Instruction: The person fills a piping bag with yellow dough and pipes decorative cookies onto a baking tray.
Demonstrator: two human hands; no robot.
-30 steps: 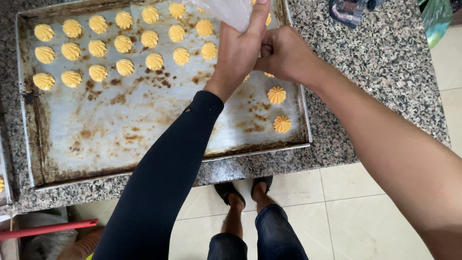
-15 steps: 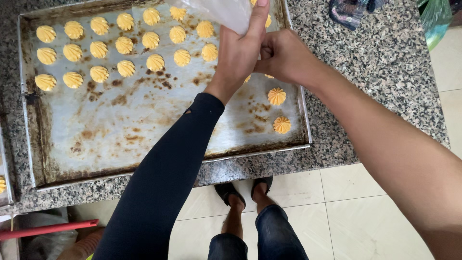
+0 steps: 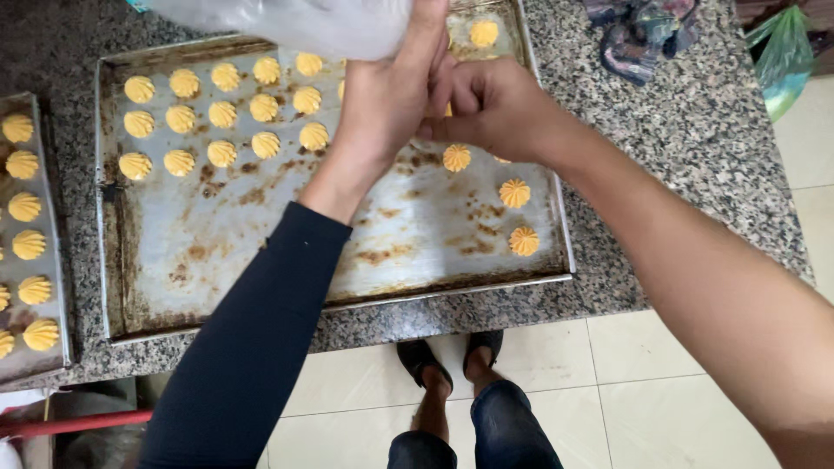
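A: Hands? 
B: Left hand [image 3: 387, 95] grips clear piping bag [image 3: 287, 24]; right hand [image 3: 495, 108] pinches its tip over baking tray [image 3: 261, 234].
A: Tray?
B: Rows of yellow dough swirls [image 3: 221, 113], on speckled tabletop [image 3: 695, 130].

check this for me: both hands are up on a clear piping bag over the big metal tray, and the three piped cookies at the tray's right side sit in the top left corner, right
Not quite. In the head view both hands, left hand and right hand, do grip the clear piping bag over the metal tray. But the three piped cookies run down toward the tray's bottom right corner, not the top left.
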